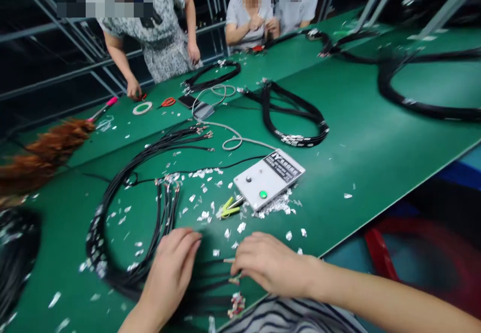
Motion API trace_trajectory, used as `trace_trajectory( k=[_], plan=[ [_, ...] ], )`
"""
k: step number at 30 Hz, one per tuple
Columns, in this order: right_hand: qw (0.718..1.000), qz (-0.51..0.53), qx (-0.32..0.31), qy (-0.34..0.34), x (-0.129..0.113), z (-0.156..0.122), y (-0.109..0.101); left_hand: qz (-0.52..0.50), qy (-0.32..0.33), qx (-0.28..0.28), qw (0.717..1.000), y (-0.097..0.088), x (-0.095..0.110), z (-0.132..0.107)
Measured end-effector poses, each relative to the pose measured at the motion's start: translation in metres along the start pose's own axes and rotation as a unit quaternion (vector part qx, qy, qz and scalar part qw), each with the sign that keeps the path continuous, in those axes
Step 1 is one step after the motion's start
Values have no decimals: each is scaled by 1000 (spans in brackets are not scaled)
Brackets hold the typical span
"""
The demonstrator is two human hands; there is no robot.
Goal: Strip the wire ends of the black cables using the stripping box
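Note:
My left hand lies over a bundle of black cables, its fingers curled and pressed together; what sits beneath them is hidden. My right hand is closed, with thumb and fingers pinched at the pale end of a black cable that runs from under the left hand. Below it, more cable ends with stripped, coloured wires lie near the table edge. Just beyond my hands stands a grey box with a green button and a yellow-green clip at its side.
Scraps of silvery film litter the green table. Coiled cable bundles lie farther back, near orange-handled scissors and a tape roll. A brown duster is at left. Several people stand or sit across the table.

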State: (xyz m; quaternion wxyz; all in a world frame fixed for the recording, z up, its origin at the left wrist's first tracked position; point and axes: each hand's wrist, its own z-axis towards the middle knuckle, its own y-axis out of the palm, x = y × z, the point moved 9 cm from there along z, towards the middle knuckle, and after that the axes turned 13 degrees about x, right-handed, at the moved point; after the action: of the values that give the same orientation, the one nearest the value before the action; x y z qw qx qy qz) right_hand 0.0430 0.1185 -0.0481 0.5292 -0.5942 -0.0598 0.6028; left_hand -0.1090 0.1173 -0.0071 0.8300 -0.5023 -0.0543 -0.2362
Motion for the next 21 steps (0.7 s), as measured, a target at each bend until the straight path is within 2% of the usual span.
trace_trajectory(
  k=[2,4,6,9,12,15,18,20,21],
  plan=[
    [999,28,24,31,5,-2,-3,-57,-53,-77,994,11,8,-14],
    [995,63,44,57,11,-4,-8,-84,-98,-126,984,15,9,-23],
    [990,89,69,89,18,-5,-13,-100,-112,-161,976,16,13,-27],
    [980,104,97,136,26,-6,-19,-130,-100,-195,967,19,27,-27],
    [976,116,118,139,24,-3,-21,-152,-91,-184,967,20,39,-21],
    [976,132,123,126,17,-2,-18,-179,-112,-141,967,21,40,-14],
    [977,161,60,127,9,-2,-5,-203,-175,-93,959,21,33,-9],
    [960,227,13,164,8,-2,3,-220,-231,-71,945,22,26,-9],
    [943,265,13,199,12,-1,4,-231,-257,-66,936,23,24,-9]
  ],
)
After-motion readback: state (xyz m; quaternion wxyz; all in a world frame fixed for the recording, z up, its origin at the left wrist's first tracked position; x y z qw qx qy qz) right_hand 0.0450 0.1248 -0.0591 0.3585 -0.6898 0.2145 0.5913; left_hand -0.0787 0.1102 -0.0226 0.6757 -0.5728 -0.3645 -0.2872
